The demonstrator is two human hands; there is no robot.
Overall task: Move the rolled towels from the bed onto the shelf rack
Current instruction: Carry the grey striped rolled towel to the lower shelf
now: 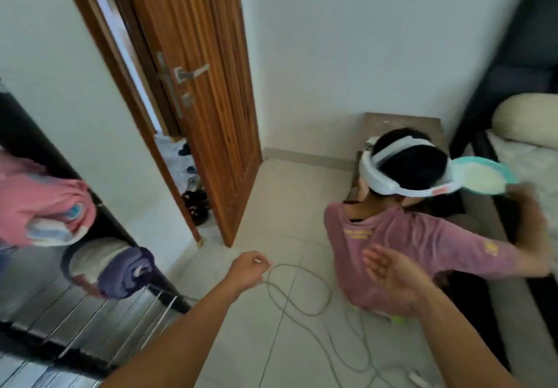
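Observation:
The shelf rack [90, 321] with slatted metal tiers stands at the left. On it lie a purple rolled towel [126, 276], a white rolled towel [93, 259] beside it, and a pink rolled towel [39, 203] on a higher tier. My left hand [249, 268] hangs over the floor right of the rack, fingers curled, holding nothing. My right hand [392, 279] is open, fingers spread, in front of another person's back. The bed [531, 170] lies at the right edge. A teal and cream rolled towel [480, 178] is held up near the bed by the other person's blurred hand.
Another person [401, 236] in a pink top with a white headset crouches between me and the bed. A grey cable [302, 294] loops across the tiled floor. A wooden door [199, 92] stands open ahead, shoes behind it. A cream pillow [525, 119] rests on the bed.

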